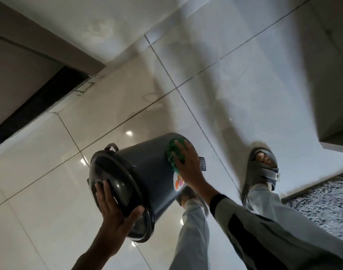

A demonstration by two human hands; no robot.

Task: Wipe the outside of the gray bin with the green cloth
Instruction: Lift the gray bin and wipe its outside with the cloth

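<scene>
Your left hand (113,207) is at the lidded end of the gray bin (147,166), palm flat against the dark lid (112,182); its fingers (106,193) are spread wide across the lid and the thumb hooks over the rim, so the hand braces the bin and does not close around it. The bin is tipped on its side, lid toward you and base pointing away, held above the glossy tiled floor (235,84). A small handle (112,147) sticks up at the rim, on the far side of the lid. Farther right along the bin's wall, the green cloth (172,152) is pressed to the outside near the base. Your right hand (186,162) lies flat on it, fingers extended and slightly apart, pinning the cloth against the wall. Just below that hand, a round white sticker (178,183) with coloured marks shows on the bin. Right of the bin, your foot in a gray sandal (262,168) stands on the floor, and a speckled mat (326,207) lies beyond it.
</scene>
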